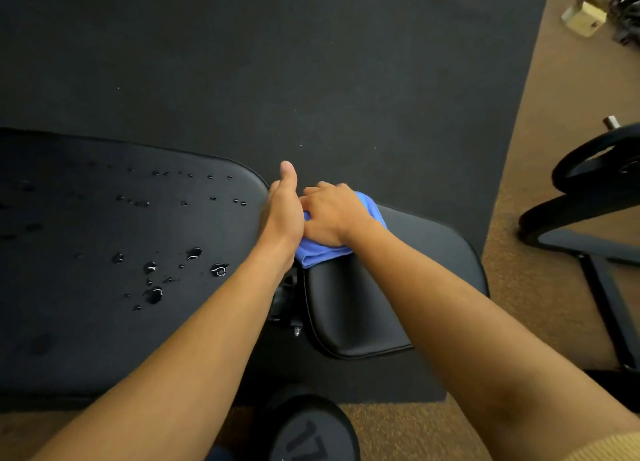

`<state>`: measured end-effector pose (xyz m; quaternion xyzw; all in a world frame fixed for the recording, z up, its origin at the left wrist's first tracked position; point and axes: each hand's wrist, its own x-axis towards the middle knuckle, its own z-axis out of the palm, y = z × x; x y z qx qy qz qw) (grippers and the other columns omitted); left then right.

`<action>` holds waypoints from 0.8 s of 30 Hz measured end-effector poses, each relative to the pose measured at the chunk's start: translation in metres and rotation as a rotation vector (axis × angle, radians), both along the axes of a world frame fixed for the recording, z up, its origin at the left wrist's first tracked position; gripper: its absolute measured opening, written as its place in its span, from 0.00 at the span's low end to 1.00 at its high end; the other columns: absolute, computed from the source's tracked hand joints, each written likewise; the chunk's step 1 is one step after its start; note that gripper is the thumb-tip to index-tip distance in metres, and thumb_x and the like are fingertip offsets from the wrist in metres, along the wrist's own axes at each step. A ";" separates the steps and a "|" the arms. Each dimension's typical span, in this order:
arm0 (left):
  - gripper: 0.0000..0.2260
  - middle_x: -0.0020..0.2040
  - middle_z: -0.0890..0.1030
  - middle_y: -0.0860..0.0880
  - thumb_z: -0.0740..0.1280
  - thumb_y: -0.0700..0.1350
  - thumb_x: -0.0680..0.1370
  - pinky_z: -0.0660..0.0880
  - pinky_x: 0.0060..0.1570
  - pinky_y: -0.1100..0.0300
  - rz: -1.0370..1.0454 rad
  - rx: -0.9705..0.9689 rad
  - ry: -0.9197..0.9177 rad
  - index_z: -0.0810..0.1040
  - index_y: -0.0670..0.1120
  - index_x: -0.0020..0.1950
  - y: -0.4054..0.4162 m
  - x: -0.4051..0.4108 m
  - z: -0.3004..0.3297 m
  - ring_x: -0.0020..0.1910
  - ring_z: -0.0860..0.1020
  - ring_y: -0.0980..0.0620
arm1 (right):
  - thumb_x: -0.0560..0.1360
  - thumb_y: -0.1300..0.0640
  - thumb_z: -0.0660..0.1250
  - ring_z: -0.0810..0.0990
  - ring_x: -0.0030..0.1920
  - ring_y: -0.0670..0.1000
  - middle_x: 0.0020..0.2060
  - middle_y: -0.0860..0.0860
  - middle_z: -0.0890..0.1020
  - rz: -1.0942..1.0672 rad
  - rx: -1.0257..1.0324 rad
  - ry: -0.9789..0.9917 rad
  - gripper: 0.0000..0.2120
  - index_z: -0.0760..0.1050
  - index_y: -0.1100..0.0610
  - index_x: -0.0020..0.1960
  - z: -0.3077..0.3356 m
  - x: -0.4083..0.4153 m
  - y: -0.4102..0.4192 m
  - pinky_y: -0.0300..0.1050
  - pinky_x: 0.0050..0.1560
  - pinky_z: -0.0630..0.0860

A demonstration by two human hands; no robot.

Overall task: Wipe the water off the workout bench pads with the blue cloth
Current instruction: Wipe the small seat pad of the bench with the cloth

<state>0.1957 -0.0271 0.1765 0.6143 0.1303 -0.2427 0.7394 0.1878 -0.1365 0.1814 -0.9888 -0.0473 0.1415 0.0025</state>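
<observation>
The blue cloth (320, 254) lies bunched on the left end of the smaller black seat pad (349, 301). My right hand (332, 214) presses down on the cloth and grips it. My left hand (282, 207) stands on edge beside the cloth over the gap between the pads, thumb up, its fingers hidden against the cloth. The long black back pad (104, 252) stretches left, dotted with several water drops (152, 294) and small puddles near its middle and far edge.
A black rubber mat (311, 79) covers the floor beyond the bench, with tan carpet (540, 190) to the right. A black weight plate and frame (595, 183) stand at right. A dumbbell head (308, 433) sits below the bench.
</observation>
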 end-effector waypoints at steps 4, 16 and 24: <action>0.26 0.51 0.74 0.57 0.51 0.65 0.84 0.69 0.56 0.60 -0.027 0.009 0.035 0.73 0.48 0.71 -0.003 0.009 -0.004 0.47 0.74 0.64 | 0.75 0.40 0.53 0.77 0.42 0.56 0.38 0.48 0.80 -0.164 0.003 0.072 0.17 0.71 0.47 0.33 0.003 0.020 -0.011 0.48 0.40 0.67; 0.28 0.47 0.87 0.49 0.48 0.64 0.85 0.75 0.62 0.55 -0.238 0.016 0.088 0.81 0.49 0.48 -0.011 -0.003 0.003 0.53 0.84 0.53 | 0.76 0.35 0.57 0.79 0.53 0.50 0.57 0.50 0.81 -0.332 0.355 0.386 0.20 0.82 0.41 0.56 -0.003 0.047 -0.052 0.50 0.54 0.71; 0.37 0.70 0.76 0.49 0.48 0.69 0.82 0.73 0.43 0.61 -0.284 0.090 0.093 0.69 0.42 0.76 -0.018 -0.002 0.008 0.50 0.78 0.60 | 0.80 0.34 0.53 0.66 0.75 0.54 0.77 0.50 0.67 -0.499 0.447 0.358 0.28 0.70 0.46 0.75 0.010 0.016 -0.092 0.52 0.74 0.59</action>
